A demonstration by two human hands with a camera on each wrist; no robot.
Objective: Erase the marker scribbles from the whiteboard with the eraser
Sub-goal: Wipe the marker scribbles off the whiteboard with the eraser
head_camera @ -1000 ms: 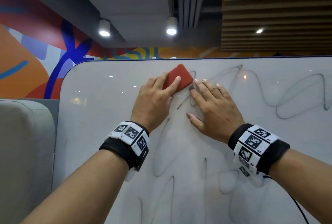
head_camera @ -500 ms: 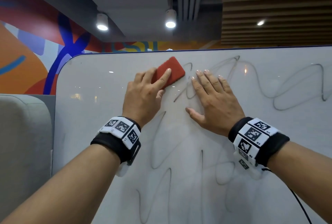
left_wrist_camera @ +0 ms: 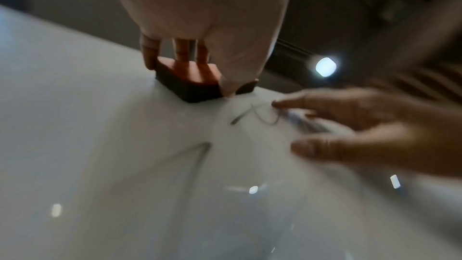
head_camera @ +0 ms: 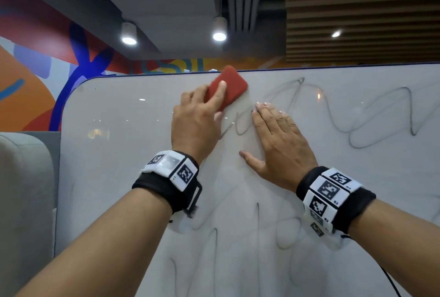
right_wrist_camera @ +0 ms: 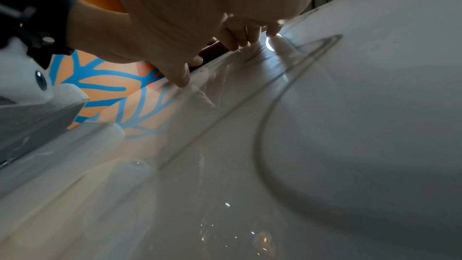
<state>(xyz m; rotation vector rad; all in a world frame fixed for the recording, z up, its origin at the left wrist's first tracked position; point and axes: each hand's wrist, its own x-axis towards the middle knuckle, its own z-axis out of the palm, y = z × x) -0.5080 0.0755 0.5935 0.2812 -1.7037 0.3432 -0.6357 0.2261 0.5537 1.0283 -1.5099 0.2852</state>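
Whiteboard: smooth, glossy white surface, mirrors ceiling lights and hands; thin dark edge trim along top. Marker scribbles: thin grey lines, faint and smeared in places. Eraser: red top, matt, soft-looking; darker matt layer beneath seen in left wrist view. Wristbands: black cloth, with white hard plastic tags carrying printed black patterns. Seat back at left: grey, matt, cloth-like.

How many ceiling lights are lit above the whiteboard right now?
3 in the head view: one upper left, one at centre above the eraser, and a small one in the slatted ceiling, right. Others may lie outside the frame.
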